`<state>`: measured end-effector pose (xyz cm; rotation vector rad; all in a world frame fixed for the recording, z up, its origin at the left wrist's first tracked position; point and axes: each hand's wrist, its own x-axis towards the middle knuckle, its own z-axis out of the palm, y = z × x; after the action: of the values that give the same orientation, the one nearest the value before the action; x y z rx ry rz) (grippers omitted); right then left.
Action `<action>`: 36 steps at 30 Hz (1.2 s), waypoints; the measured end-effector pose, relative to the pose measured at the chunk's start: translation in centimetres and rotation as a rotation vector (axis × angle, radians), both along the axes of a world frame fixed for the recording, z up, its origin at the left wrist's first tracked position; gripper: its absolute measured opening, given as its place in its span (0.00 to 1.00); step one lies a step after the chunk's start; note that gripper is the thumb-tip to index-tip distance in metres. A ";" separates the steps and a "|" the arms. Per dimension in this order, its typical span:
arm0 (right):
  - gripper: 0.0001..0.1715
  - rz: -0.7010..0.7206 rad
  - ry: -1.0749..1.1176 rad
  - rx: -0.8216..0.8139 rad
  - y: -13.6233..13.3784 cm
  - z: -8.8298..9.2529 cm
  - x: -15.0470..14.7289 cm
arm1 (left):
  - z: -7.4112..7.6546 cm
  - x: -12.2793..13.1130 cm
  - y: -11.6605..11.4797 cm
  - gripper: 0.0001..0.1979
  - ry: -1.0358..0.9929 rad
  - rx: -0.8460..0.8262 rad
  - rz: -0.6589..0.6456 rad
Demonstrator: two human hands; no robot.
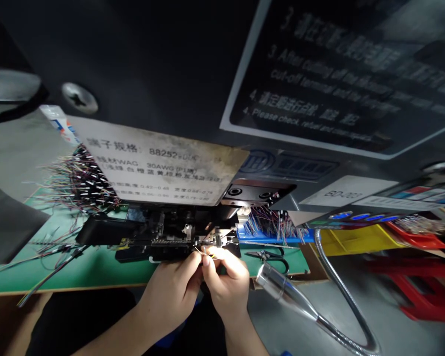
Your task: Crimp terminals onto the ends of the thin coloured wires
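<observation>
Both hands meet at the front of a dark terminal crimping machine (pixel 163 59), under its lit working area. My left hand (pixel 176 287) has thumb and forefinger pinched on thin wires (pixel 204 251). Close beside it, my right hand (pixel 226 282) pinches the same fine wires, thumb against fingers. The wire ends lie just before the crimping die (pixel 217 240); whether they touch it I cannot tell. A strip of terminals (pixel 170 242) runs in from the left along the machine's feed track.
Bundles of wires (pixel 81 180) lie at left, more in a blue tray (pixel 282 237). Black-handled scissors (pixel 269 255) rest on the green bench mat (pixel 107 277). A flexible-neck lamp (pixel 287 291) reaches in from the right. Yellow bin (pixel 359 240) and red stool (pixel 419 287) stand beyond.
</observation>
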<state>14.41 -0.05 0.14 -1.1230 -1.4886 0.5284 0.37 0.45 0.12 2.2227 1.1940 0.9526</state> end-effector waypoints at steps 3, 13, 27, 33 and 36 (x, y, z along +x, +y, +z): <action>0.04 -0.037 0.030 -0.084 -0.3 -0.1 -0.1 | 0.0 -0.1 -0.1 0.08 -0.025 -0.031 -0.016; 0.04 -0.008 0.127 -0.187 -0.1 0.3 -0.1 | 0.0 -0.4 -0.1 0.08 -0.026 -0.121 -0.042; 0.06 -0.068 0.087 -0.058 0.1 -0.5 -0.1 | 0.3 -0.2 -0.2 0.08 -0.040 -0.056 -0.053; 0.06 -0.075 0.072 -0.029 0.1 -0.7 -0.1 | 0.5 -0.2 -0.2 0.08 -0.037 -0.070 -0.050; 0.05 -0.081 0.054 -0.022 0.2 -0.7 -0.1 | 0.8 -0.2 0.0 0.08 -0.044 -0.086 -0.052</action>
<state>14.28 0.11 -0.52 -1.1724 -1.3880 0.5164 0.18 0.42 0.90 2.1434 1.1307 0.9081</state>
